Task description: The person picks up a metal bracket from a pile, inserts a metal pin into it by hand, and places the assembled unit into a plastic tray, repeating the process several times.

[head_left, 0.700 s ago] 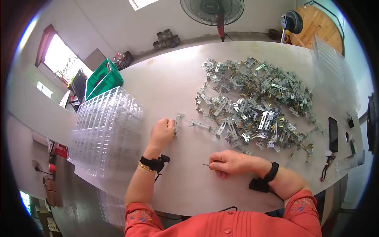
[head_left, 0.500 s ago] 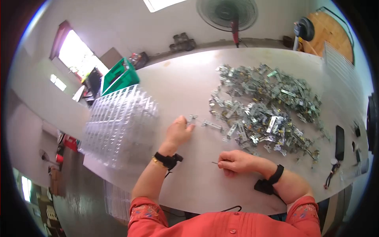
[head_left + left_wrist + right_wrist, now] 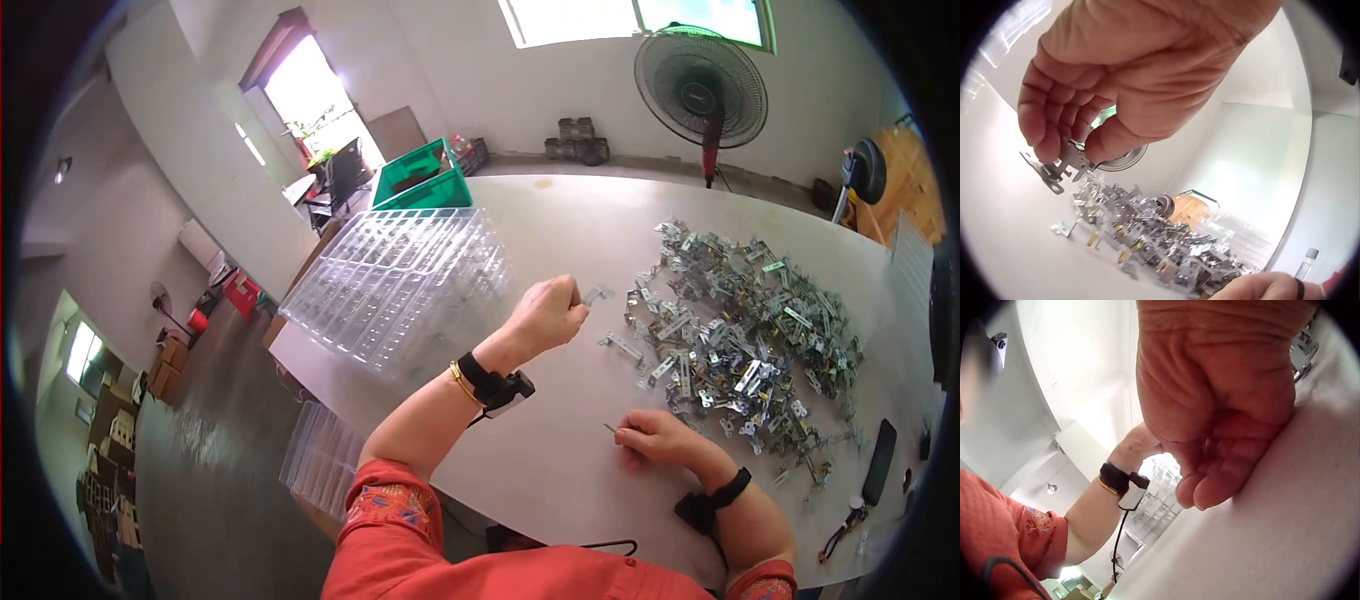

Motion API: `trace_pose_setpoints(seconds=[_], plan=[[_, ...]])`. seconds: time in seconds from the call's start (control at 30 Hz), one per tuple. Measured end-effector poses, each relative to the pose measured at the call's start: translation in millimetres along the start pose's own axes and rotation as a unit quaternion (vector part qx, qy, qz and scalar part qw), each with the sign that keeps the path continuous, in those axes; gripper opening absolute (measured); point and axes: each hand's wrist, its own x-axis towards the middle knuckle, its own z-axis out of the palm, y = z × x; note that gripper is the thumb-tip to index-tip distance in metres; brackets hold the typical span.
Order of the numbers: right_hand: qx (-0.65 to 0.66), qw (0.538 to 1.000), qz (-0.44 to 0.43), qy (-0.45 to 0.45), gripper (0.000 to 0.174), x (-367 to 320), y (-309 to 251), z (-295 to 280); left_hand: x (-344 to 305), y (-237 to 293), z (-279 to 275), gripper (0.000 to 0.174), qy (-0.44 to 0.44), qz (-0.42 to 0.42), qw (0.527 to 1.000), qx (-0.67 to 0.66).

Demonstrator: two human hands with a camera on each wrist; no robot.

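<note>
Fingers (image 3: 1047, 147) and thumb of a person's left hand (image 3: 548, 318) pinch a small metal bracket (image 3: 1072, 161) above a broad pale desk (image 3: 540, 480), where a wide pile of metal parts (image 3: 750, 340) spreads to the right. Across from it, at the left edge, stands a stack of clear plastic trays (image 3: 390, 280), with a green crate (image 3: 425, 178) just beyond.

Between pile and trays, the left arm reaches forward across the desk, back of the hand uppermost, fingertips bent down and angled toward the pile. The held bracket juts from the fingertips and appears clear of the desk. Nearer the body, the right hand (image 3: 650, 438) lies low at the desk, forearm drawn in from the side, fingers curled together and thumb closed against them. The 2 hands are well apart.

Just beyond the left hand, 1 loose bracket (image 3: 624, 347) lies on the desk, short of the pile. Smallest of all, a thin rod (image 3: 610, 428) pokes out from the right hand's grip; its other end is hidden.

Judging by the scene, the step in hand is handling 1 bracket, with the rod kept ready. The next move seems to call for a steady left pinch and a turn of the bracket toward the rod, should the 2 be meant to meet.
</note>
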Motion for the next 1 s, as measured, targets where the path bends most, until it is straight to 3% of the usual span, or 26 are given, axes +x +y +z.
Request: trace_pose_setpoints(seconds=[0.07, 0.17, 0.47, 0.53, 0.67, 0.73, 1.0], plan=[[0.003, 1.0, 0.001, -0.001, 0.022, 1, 2, 1, 2, 10, -16, 0.021, 0.014, 0.021, 1.0, -0.012], [0.016, 1.0, -0.002, 0.0, 0.022, 0, 4, 0, 2, 21, -52, 0.017, 0.04, -0.017, 0.997, -0.066], [0.028, 1.0, 0.006, 0.001, 0.022, -3, -3, 1, 10, -53, -170, 0.017, 0.148, -0.132, 0.98, -0.004], [0.028, 1.0, 0.009, 0.005, 0.022, -4, -4, 1, 12, -73, -198, 0.021, 0.136, -0.197, 0.97, 0.047], [0.038, 0.999, 0.009, -0.002, 0.022, 0, 2, 1, 15, -106, -220, 0.019, 0.164, -0.254, 0.949, 0.093], [0.043, 0.999, 0.009, -0.001, 0.022, 0, 5, 1, 21, -121, -224, 0.025, 0.116, -0.311, 0.936, 0.118], [0.06, 0.998, 0.019, -0.003, 0.021, -2, 1, 3, 47, -153, -221, 0.025, 0.095, -0.367, 0.915, 0.138]])
